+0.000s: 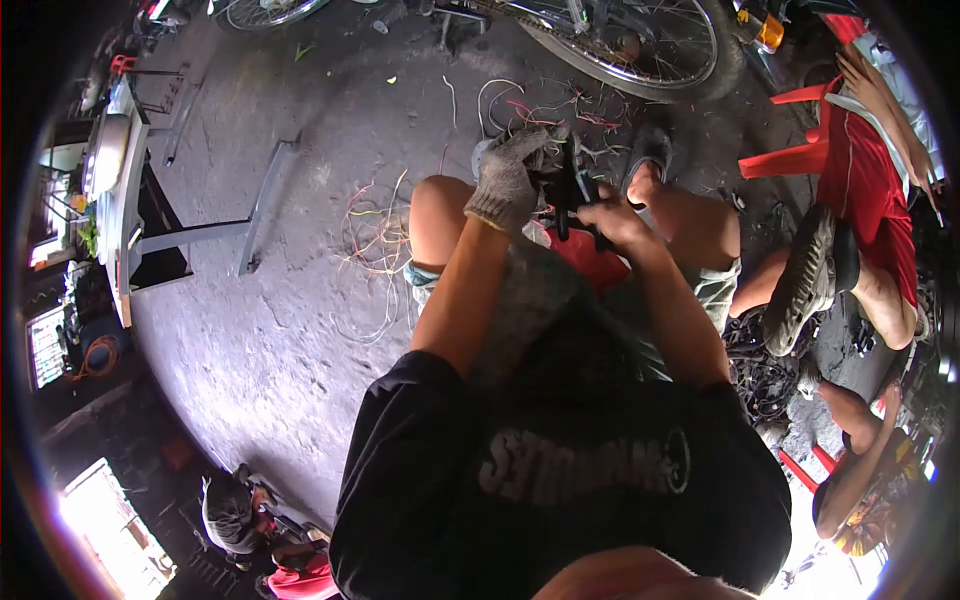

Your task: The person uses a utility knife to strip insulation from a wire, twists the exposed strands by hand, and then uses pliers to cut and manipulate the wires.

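My left hand (505,182), in a grey knitted work glove, is in front of my knees with its fingers closed. Thin wire ends stick out near its fingertips, but its grip is too dark to make out. My bare right hand (618,218) is closed beside it on a dark, long-handled tool (572,185) that looks like pliers. The tool's jaws are not clear. Loose coloured wires (600,110) lie on the floor just beyond my hands. A red patch (590,262) shows below them, between my legs.
A bicycle wheel (640,85) stands ahead. More tangled wires (375,235) lie left of my knee. A grey metal leg frame (250,215) is farther left. At right, a person in red shorts (870,190) sits near a red plastic chair (790,155). Other people are at the lower corners.
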A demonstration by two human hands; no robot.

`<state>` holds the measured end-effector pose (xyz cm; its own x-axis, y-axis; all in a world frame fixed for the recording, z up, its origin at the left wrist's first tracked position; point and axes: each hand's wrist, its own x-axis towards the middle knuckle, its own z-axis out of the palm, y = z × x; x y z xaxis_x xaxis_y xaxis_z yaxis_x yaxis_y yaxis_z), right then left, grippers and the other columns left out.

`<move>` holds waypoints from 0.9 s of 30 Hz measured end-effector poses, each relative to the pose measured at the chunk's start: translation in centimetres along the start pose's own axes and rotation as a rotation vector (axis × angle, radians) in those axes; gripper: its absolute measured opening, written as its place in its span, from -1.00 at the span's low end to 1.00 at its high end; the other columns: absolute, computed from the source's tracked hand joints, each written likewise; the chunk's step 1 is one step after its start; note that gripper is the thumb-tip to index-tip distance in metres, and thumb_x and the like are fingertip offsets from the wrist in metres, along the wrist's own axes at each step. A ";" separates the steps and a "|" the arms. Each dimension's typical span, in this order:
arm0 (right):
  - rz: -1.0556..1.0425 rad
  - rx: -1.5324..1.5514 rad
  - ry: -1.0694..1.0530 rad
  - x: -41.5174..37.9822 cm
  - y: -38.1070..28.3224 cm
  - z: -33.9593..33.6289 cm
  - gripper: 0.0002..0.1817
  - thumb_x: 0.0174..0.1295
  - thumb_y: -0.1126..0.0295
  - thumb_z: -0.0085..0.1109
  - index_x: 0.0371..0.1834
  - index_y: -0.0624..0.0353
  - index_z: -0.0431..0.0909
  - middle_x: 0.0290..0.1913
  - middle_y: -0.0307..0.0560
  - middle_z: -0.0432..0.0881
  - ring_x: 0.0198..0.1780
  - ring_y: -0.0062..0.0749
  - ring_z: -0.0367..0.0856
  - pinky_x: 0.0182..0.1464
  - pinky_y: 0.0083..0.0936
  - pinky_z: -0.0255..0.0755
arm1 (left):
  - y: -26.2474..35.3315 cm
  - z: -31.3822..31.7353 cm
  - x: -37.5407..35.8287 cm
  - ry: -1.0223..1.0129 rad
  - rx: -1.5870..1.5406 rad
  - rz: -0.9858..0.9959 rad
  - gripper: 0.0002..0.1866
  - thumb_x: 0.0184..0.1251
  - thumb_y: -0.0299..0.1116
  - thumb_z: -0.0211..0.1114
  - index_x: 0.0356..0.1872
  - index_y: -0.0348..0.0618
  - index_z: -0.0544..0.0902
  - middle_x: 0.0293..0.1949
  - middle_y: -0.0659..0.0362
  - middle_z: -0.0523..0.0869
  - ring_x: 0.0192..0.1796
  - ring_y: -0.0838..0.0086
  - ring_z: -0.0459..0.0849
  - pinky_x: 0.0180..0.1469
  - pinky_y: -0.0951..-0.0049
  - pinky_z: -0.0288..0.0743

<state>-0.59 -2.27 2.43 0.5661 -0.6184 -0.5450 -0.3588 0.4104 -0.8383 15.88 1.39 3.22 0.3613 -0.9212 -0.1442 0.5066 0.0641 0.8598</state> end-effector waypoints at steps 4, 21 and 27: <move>0.022 -0.075 -0.043 -0.4 -0.5 -0.3 -0.49 -0.12 0.47 0.15 0.03 0.30 0.45 -0.24 -0.09 0.58 -0.20 -0.40 0.55 -0.14 -0.46 0.44 | -0.3 -2.1 1.5 -0.095 -0.440 -0.361 -0.61 0.04 -0.59 0.24 -0.01 -0.30 0.60 -0.08 0.06 0.69 -0.10 0.35 0.68 0.01 0.40 0.55; -0.417 -0.558 0.222 2.4 3.4 1.1 -0.52 0.09 0.34 0.17 0.11 0.23 0.40 -0.10 0.28 0.60 0.03 0.19 0.54 -0.01 -0.15 0.45 | -0.5 -0.2 0.4 0.220 -0.221 -0.305 -0.87 0.24 -0.35 0.19 -0.38 -0.18 0.61 -0.55 0.24 0.60 -0.59 0.49 0.54 -0.58 0.51 0.37; -0.586 -0.881 0.211 0.9 4.4 1.9 -0.61 0.01 0.28 0.21 -0.11 0.26 0.52 -0.25 0.30 0.63 -0.17 0.08 0.65 -0.09 -0.18 0.49 | -0.7 -1.1 1.8 0.214 0.441 0.030 -0.91 0.11 -0.36 0.26 -0.43 -0.12 0.57 -0.52 0.14 0.53 -0.46 0.32 0.56 -0.43 0.44 0.45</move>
<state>-0.26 0.22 -1.71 0.7142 -0.6996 0.0235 -0.5294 -0.5618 -0.6356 17.05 0.09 1.77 0.5470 -0.8188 -0.1741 0.1302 -0.1222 0.9839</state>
